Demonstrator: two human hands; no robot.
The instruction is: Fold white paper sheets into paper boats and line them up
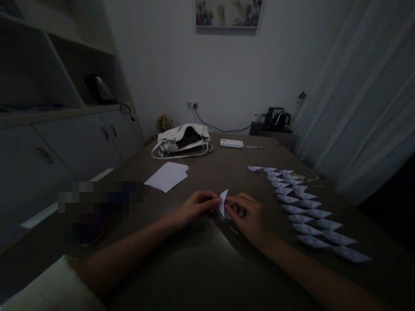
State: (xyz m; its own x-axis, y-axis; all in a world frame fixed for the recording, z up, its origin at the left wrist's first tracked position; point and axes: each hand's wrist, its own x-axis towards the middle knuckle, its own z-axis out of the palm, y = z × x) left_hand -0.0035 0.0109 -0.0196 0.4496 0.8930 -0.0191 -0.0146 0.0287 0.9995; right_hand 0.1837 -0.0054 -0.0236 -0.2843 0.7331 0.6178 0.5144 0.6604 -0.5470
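Observation:
Between my two hands, above the middle of the table, is a small folded white paper boat (222,203), turned with its pointed ends up and down. My left hand (201,206) pinches its left side between thumb and fingers. On the right side, my right hand (247,214) grips it with the fingertips. To the right stand rows of several finished paper boats (301,218), all of white paper. A loose stack of white paper sheets (167,176) lies to the left beyond my left hand.
A white handbag (183,140) rests at the far side of the dark table (181,276). Beside it is a white power bank (231,143) with a short cable. A pixelated patch hides something at the left edge. Black kettles (277,119) stand behind the table.

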